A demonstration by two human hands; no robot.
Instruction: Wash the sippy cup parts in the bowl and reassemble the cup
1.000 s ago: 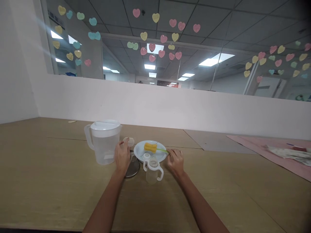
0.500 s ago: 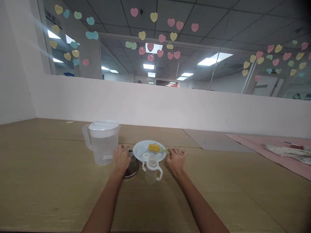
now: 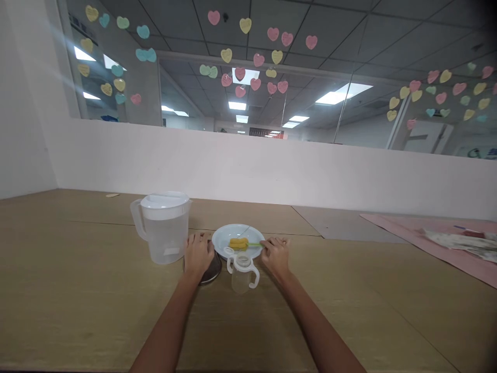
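Note:
My right hand [image 3: 275,255] is closed around the green handle of a sponge brush [image 3: 239,243], whose yellow head is over the pale blue plate [image 3: 223,234]. My left hand [image 3: 199,255] curls over the top of a dark round thing with a metal rim [image 3: 213,273]; its fingertips are partly hidden. In front of the plate stands a clear baby bottle [image 3: 241,280] with two white handles and no cap on its mouth. A small white ring-shaped piece [image 3: 229,251] is at the plate's near left edge, beside the bottle.
A lidded translucent pitcher [image 3: 166,230] holding clear liquid stands left of my left hand. A pink cloth [image 3: 404,233] with a plastic bag [image 3: 458,243] and a pen lies far right. The white wall [image 3: 248,166] bounds the table behind.
The brush and my right hand have moved slightly left, bringing the yellow head farther over the plate. My left hand has shifted a little right over the dark thing.

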